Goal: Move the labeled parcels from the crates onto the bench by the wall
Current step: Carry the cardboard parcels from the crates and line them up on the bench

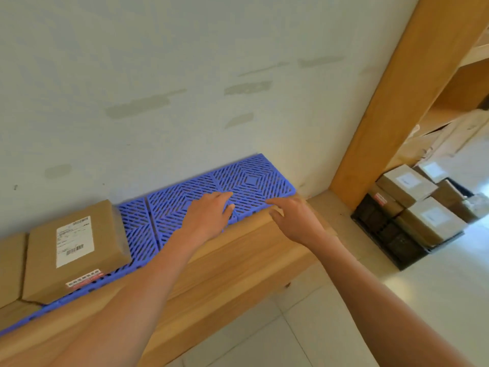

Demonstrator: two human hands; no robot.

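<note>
Head view: our left hand (pixel 209 213) and right hand (pixel 293 221) hover over the mat (pixel 254 178), fingers relaxed, holding nothing; a parcel (pixel 76 250) sits left of the hands.

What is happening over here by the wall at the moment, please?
A person is moving parcels onto the bench. Both hands are empty: the left hand and right hand reach over the blue mat, fingers loose. One labeled parcel already sits on the mat at the left. More parcels wait in the crates at the right.
</note>
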